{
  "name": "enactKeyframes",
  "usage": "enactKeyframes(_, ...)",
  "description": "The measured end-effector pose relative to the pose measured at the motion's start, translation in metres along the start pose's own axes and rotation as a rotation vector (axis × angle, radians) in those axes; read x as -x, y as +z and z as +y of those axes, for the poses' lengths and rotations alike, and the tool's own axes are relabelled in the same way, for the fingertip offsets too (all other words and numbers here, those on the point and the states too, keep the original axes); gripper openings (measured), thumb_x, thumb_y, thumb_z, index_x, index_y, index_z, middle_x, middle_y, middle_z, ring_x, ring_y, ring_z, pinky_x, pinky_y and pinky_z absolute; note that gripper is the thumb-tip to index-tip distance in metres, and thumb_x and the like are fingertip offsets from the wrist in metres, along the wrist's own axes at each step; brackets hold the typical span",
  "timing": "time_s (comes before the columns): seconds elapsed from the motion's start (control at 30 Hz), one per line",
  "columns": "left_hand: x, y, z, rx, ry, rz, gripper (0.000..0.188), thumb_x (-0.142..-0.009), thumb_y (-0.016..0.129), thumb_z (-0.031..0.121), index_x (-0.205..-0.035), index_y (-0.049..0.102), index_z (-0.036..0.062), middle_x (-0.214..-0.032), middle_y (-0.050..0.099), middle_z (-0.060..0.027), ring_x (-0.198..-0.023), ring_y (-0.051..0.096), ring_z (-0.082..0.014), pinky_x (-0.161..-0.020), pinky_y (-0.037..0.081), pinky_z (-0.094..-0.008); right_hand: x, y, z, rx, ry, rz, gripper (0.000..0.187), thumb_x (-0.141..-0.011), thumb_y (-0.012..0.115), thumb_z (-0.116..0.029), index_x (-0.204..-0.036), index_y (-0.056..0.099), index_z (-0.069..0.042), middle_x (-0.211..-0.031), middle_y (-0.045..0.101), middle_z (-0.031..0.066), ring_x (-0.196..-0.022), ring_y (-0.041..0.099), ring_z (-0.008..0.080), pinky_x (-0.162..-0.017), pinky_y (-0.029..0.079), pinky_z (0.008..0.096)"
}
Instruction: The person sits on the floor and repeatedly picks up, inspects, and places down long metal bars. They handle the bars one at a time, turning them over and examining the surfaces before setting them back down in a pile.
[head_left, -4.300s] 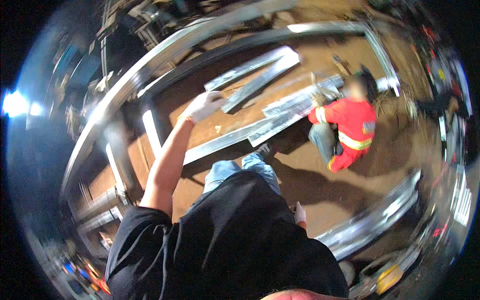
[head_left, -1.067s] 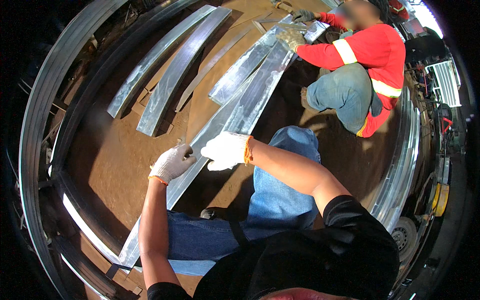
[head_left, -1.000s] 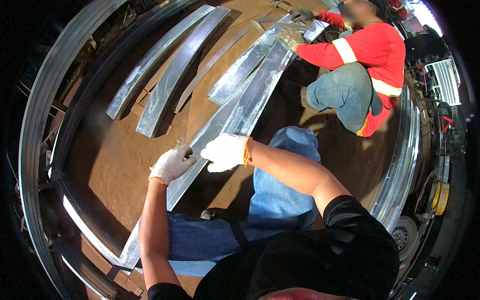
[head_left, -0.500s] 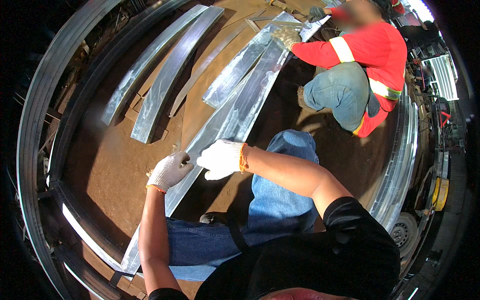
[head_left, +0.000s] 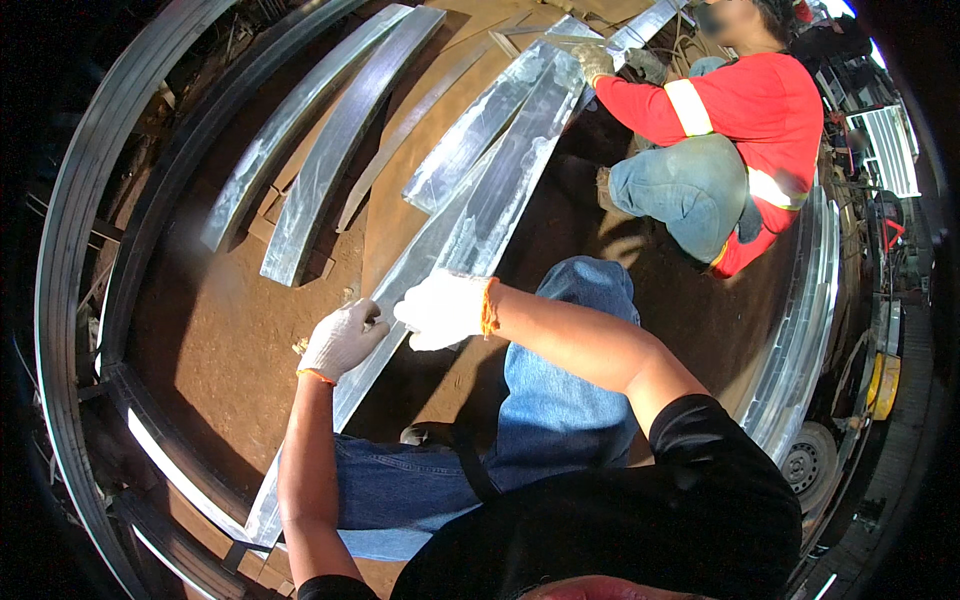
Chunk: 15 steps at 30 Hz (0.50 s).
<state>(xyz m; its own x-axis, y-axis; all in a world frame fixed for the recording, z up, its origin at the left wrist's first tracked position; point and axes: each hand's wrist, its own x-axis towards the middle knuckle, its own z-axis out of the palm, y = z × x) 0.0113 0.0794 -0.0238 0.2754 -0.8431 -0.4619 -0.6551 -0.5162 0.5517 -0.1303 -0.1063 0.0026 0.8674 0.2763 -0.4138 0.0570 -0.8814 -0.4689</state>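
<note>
A long galvanized metal beam (head_left: 400,275) runs diagonally under my hands, from the lower left toward the far right. My left hand (head_left: 343,340), in a white knit glove with an orange cuff, is at the beam's left edge, fingers curled. My right hand (head_left: 440,310), gloved alike, is over the beam just to the right with its fingers closed. The two hands are close but apart. Whatever either hand grips is hidden by the gloves. A second, shorter metal piece (head_left: 470,140) lies against the beam's far part.
A co-worker in a red jacket (head_left: 745,110) crouches at the far right, a gloved hand (head_left: 595,62) at the beam's far end. Two metal strips (head_left: 335,170) lie at the left. Long profiles (head_left: 75,250) line the left side; more (head_left: 800,330) are stacked right, near a wheel (head_left: 808,465).
My hands have hardly moved; the right one has tilted slightly. The co-worker has shifted a little to the right, head and gloved hands included.
</note>
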Motion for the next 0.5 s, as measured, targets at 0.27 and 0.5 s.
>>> enactKeyframes(0.27, -0.011, 0.016, 0.002, 0.045, -0.007, 0.081, 0.052, -0.091, 0.071, 0.041, -0.124, 0.067, 0.0014, -0.122, 0.07, -0.0229, -0.117, 0.067, -0.0394, -0.099, 0.054, -0.0462, 0.006, -0.008, 0.015, -0.003, 0.083, 0.057, 0.045, -0.095, 0.062, -0.046, -0.113, 0.066, -0.005, -0.106, 0.073, 0.0199, -0.099, 0.073, 0.0396, -0.087, 0.059, 0.0504)
enactKeyframes(0.5, -0.048, 0.091, 0.046, 0.132, 0.033, 0.401, 0.075, -0.073, 0.09, 0.054, -0.126, 0.067, 0.0063, -0.118, 0.07, -0.0201, -0.111, 0.069, -0.0367, -0.097, 0.056, -0.0474, 0.005, -0.022, 0.018, -0.037, 0.088, 0.121, 0.045, -0.094, 0.06, -0.046, -0.111, 0.075, -0.006, -0.109, 0.077, 0.0202, -0.103, 0.074, 0.0387, -0.092, 0.058, 0.0493)
